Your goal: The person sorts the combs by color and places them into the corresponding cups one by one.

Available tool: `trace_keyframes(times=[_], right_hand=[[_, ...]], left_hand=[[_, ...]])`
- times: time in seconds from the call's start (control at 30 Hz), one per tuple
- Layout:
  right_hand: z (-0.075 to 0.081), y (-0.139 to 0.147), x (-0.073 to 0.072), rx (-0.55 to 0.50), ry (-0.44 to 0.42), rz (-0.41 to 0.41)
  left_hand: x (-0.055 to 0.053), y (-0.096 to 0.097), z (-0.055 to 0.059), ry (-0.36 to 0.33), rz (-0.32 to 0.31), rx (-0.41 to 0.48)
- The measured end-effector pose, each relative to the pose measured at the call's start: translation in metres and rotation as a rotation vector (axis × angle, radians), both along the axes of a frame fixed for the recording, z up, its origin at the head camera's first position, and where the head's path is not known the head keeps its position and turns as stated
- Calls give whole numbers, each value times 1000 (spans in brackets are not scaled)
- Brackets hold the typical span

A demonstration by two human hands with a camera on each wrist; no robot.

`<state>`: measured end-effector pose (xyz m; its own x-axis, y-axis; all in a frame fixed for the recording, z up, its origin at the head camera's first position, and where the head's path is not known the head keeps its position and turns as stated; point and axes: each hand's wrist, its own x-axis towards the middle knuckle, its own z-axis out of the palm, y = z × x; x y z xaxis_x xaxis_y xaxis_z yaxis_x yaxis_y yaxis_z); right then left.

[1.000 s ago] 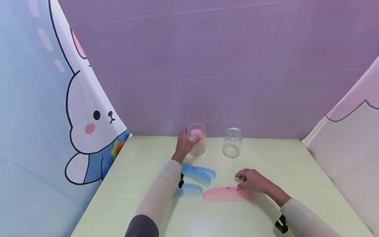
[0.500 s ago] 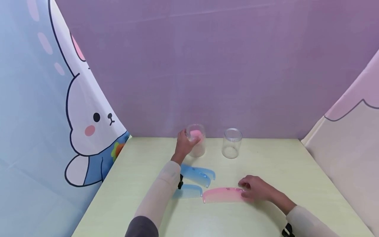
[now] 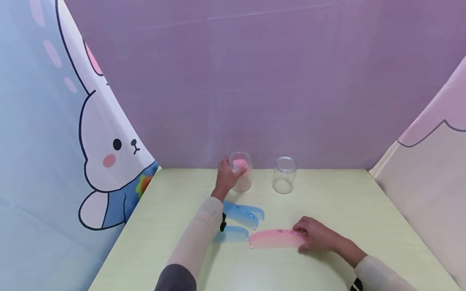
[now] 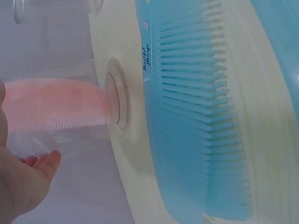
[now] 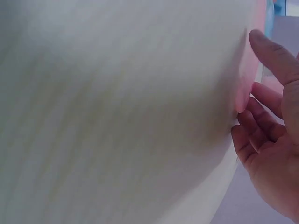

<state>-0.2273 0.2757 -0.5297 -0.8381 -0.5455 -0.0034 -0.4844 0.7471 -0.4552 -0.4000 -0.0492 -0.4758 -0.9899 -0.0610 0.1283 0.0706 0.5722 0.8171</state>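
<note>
My left hand holds the upper side of a clear jar standing near the back of the table. Inside that jar a pink comb stands upright, its teeth facing sideways. On the table in front, a second pink comb lies flat, teeth toward me. The fingers and thumb of my right hand curl about its right end, covering that end in the head view. From the right wrist, the thumb lies on one side of the comb and fingertips touch its tip.
Overlapping blue combs lie in front of the held jar. Another blue comb, partly behind my left forearm, lies beside the pink one. A second clear jar stands to the right at the back. A purple cloth wall rises behind the table.
My right hand has moved slightly right and down, and its fingers have closed about the end of the flat pink comb. The left hand keeps its hold on the jar.
</note>
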Motion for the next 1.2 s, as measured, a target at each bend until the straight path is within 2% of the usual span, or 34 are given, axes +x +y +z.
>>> trace_keyframes(times=[0.37,0.7,0.9,1.2], right_hand=[[-1,-3,-1,20,40,-16],[-5,-2,-2,20,45,-21],[-7,-1,-3,0,98,6],[6,4,-7,-36,141,10]], left_hand=[[-3,-1,-3,35,1,-14],[0,-1,-5,34,0,-5],[0,-1,-6,55,-12,-11],[0,-2,-7,60,-16,-16]])
